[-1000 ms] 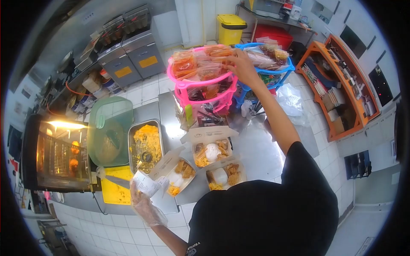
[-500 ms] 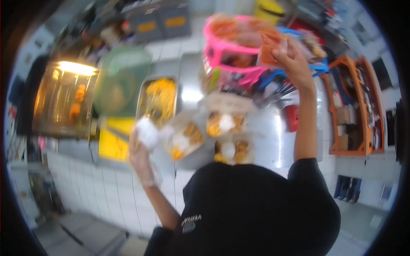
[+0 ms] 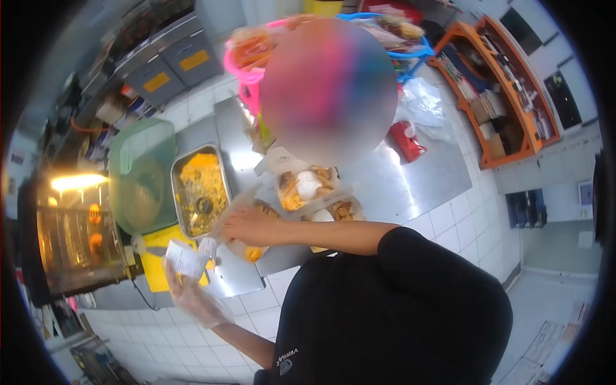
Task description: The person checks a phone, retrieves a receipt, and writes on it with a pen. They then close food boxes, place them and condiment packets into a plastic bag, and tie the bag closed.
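Over the food box (image 3: 256, 240), right hand (image 3: 247, 226); left hand (image 3: 192, 292) grips a receipt (image 3: 185, 260).

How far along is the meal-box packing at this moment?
Done: open meal boxes already hold rice and fried pieces. In hand: right hand reaches over the nearest box; gloved left hand holds a paper slip. Left: every box is still unclosed.

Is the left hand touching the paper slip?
Touching. The head view shows the gloved left hand pinching the lower edge of the paper slip between its fingers, held up in front of the yellow board.
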The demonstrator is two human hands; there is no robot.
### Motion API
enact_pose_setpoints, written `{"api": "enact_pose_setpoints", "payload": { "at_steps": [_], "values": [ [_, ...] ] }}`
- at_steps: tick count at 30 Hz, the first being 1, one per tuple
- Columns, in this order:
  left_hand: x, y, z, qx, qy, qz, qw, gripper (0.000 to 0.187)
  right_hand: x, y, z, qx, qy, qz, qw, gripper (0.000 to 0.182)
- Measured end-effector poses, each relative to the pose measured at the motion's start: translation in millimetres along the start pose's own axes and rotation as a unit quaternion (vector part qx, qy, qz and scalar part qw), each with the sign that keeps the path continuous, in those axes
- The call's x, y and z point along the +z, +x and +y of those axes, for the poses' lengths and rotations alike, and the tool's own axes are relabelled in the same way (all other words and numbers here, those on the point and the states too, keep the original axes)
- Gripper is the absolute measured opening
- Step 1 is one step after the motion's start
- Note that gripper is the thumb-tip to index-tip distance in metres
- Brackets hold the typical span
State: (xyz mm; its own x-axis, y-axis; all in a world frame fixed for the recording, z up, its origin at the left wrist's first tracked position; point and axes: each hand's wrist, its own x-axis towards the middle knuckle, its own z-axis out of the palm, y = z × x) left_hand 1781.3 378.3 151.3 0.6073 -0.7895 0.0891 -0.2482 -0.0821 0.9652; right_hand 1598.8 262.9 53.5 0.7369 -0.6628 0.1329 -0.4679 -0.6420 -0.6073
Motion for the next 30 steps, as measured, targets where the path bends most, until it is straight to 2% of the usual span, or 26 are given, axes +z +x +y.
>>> {"api": "enact_pose_setpoints", "payload": {
  "at_steps": [1,3,4,5,6,7,8,10,13,16,19,20,22,23,26,28,30],
  "values": [
    [0,-4,1,0.005,0.017,0.007,1.000,0.057,-40,-11,-14,-0.009,0.024,-0.005,1.000,0.026],
    [3,-12,4,-0.020,0.015,0.019,1.000,0.059,-100,-49,-4,0.113,0.115,0.089,0.983,0.027],
    [6,-16,4,-0.034,0.014,0.026,0.999,0.060,-148,-70,13,0.156,0.145,0.104,0.972,0.027],
    [8,-21,3,-0.035,0.019,0.030,0.999,0.060,-186,-95,25,0.244,0.171,0.207,0.932,0.023],
    [11,-25,2,-0.035,0.022,0.035,0.999,0.061,-202,-123,71,0.259,0.096,0.316,0.908,0.020],
    [15,-30,2,-0.034,0.027,0.043,0.998,0.061,-222,-149,107,0.314,-0.023,0.365,0.876,0.020],
    [19,-34,2,-0.033,0.031,0.042,0.998,0.062,-233,-180,158,0.327,-0.111,0.346,0.873,0.021],
    [35,-45,5,-0.031,0.038,0.046,0.998,0.063,-244,-214,235,0.334,-0.117,0.323,0.878,0.028],
    [63,-60,21,-0.036,0.049,0.044,0.997,0.065,-247,-214,329,0.228,0.044,0.237,0.943,0.031],
    [90,-77,39,-0.047,0.029,0.045,0.997,0.068,-258,-204,360,0.265,0.103,0.093,0.954,0.036],
    [98,-97,39,-0.044,0.020,0.045,0.998,0.069,-225,-192,416,0.291,-0.047,0.128,0.947,0.043],
    [102,-103,39,-0.047,0.002,0.052,0.998,0.069,-212,-186,435,0.318,-0.077,0.178,0.928,0.047],
    [108,-115,42,-0.052,-0.033,0.068,0.996,0.070,-210,-176,468,0.307,-0.069,0.139,0.939,0.048],
    [108,-120,42,-0.052,-0.031,0.070,0.996,0.070,-208,-174,476,0.298,-0.090,0.151,0.938,0.047],
    [105,-141,44,-0.058,-0.021,0.091,0.994,0.072,-210,-167,475,0.278,-0.139,0.201,0.929,0.045],
    [110,-150,50,-0.063,-0.007,0.111,0.992,0.072,-215,-173,470,0.336,-0.079,0.142,0.928,0.043],
    [112,-156,54,-0.069,-0.014,0.127,0.989,0.072,-207,-181,474,0.282,-0.125,0.208,0.928,0.038]
  ]
}}
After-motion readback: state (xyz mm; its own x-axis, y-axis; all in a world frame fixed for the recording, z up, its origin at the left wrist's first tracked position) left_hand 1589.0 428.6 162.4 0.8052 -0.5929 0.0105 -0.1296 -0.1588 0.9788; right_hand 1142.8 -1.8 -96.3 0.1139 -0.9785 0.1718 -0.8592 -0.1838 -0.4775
